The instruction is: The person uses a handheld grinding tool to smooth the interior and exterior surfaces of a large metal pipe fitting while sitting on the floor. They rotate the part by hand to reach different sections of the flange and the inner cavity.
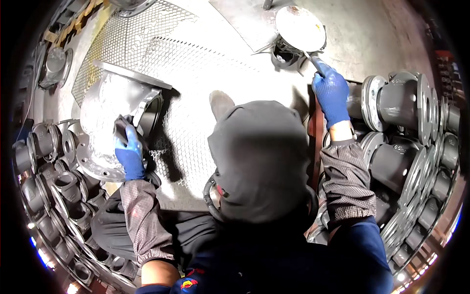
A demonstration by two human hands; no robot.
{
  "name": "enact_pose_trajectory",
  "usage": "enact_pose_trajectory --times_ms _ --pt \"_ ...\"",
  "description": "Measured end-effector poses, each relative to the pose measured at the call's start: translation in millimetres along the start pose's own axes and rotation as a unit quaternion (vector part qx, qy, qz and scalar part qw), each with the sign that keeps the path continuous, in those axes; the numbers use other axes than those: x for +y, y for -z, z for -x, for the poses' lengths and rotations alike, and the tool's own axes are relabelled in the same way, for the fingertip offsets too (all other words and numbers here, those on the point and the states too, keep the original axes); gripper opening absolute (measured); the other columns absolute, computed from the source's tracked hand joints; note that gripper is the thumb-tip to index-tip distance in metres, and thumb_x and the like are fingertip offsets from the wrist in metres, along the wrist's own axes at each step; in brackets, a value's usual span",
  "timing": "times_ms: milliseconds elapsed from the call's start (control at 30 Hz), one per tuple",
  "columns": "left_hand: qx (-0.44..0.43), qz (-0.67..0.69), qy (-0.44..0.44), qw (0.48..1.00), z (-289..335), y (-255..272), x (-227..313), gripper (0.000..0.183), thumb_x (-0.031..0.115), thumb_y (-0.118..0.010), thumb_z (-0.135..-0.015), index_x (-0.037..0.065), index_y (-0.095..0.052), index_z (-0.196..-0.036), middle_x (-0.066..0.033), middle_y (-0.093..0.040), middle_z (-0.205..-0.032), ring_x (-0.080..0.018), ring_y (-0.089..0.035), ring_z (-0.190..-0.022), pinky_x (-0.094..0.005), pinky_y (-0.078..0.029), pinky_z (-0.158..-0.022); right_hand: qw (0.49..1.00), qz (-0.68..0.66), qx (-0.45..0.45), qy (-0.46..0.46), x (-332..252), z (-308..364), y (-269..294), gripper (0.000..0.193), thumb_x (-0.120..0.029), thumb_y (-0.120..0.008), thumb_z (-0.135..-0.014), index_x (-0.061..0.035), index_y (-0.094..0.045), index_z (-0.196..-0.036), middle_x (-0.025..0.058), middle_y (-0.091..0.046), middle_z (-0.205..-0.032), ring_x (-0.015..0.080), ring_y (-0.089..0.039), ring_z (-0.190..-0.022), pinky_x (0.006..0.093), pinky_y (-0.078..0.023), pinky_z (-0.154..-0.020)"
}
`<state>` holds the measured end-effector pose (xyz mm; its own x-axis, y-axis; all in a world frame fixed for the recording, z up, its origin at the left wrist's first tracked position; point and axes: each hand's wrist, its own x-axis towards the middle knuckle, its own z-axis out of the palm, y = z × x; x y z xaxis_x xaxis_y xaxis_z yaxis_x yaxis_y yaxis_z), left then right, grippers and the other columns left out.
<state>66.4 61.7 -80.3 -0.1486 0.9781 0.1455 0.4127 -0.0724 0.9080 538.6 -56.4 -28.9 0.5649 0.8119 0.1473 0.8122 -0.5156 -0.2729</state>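
Basically, L hand (pixel 129 156) has fingers curled round a small dark pad (pixel 120 128), up against the big flanged pipe (pixel 102 115) on the mesh sheet (pixel 188 73); pipe sits at left, prob. for easy reach w/ that hand. R hand (pixel 332 93) is closed round a thin tool (pixel 312 59), tip by the white disc's (pixel 298 25) edge. Disc tops a dark pot (pixel 285 53), likely kept at arm's length for elbow room. Pad's exact kind: can't tell, too dark.
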Motion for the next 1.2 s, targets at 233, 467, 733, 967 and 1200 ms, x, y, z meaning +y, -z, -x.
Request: enact_pose_trajectory --times_ms 233,467,733,967,1200 --pt "0.025 -0.088 0.033 0.995 10 16 -22 0.03 0.012 -0.059 -0.091 -0.003 -0.055 -0.117 -0.01 -0.062 -0.106 -0.0178 -0.058 -0.097 -0.0295 -0.045 -0.088 0.999 0.033 0.003 0.005 2 -14 -26 0.034 -0.015 -0.053 -0.081 -0.0208 -0.066 -0.112 0.0112 -0.067 -0.099 0.0296 -0.065 -0.085 0.0396 -0.052 -0.076" --pt "0.036 -0.07 0.041 0.996 13 2 -3 0.027 0.01 -0.059 -0.091 -0.004 -0.056 -0.114 -0.0115 -0.063 -0.11 -0.0174 -0.058 -0.097 -0.0305 -0.045 -0.088 0.994 -0.102 0.002 -0.048 -1 -20 -36 0.03 -0.013 -0.051 -0.081 -0.0135 -0.068 -0.106 0.0143 -0.066 -0.102 0.0316 -0.064 -0.092 0.0375 -0.051 -0.082" --pt "0.009 -0.063 0.019 0.998 11 -5 -4 0.024 0.014 -0.058 -0.091 -0.003 -0.058 -0.107 -0.0114 -0.062 -0.103 -0.0168 -0.059 -0.089 -0.0286 -0.048 -0.08 0.981 -0.184 0.003 -0.068 16 -28 -47 0.031 -0.008 -0.052 -0.081 -0.0078 -0.067 -0.109 0.0153 -0.069 -0.096 0.0256 -0.068 -0.084 0.0323 -0.053 -0.076" --pt "-0.004 0.007 0.055 0.998 18 35 -54 0.029 0.007 -0.059 -0.086 -0.005 -0.055 -0.111 -0.0143 -0.061 -0.105 -0.0211 -0.059 -0.096 -0.0292 -0.048 -0.083 0.894 -0.393 -0.143 -0.162 -45 -25 -44 0.035 -0.003 -0.048 -0.086 -0.0006 -0.06 -0.119 0.0063 -0.069 -0.082 0.0087 -0.06 -0.062 0.0196 -0.047 -0.056" --pt "-0.011 0.006 0.074 0.997 14 7 -11 0.035 0.014 -0.059 -0.084 -0.006 -0.052 -0.111 -0.0148 -0.058 -0.105 -0.0213 -0.058 -0.096 -0.0286 -0.049 -0.082 0.778 -0.5 -0.377 0.055 -131 22 -94 0.034 -0.002 -0.049 -0.087 -0.0004 -0.061 -0.118 0.0115 -0.068 -0.103 0.0124 -0.063 -0.085 0.0245 -0.05 -0.078"
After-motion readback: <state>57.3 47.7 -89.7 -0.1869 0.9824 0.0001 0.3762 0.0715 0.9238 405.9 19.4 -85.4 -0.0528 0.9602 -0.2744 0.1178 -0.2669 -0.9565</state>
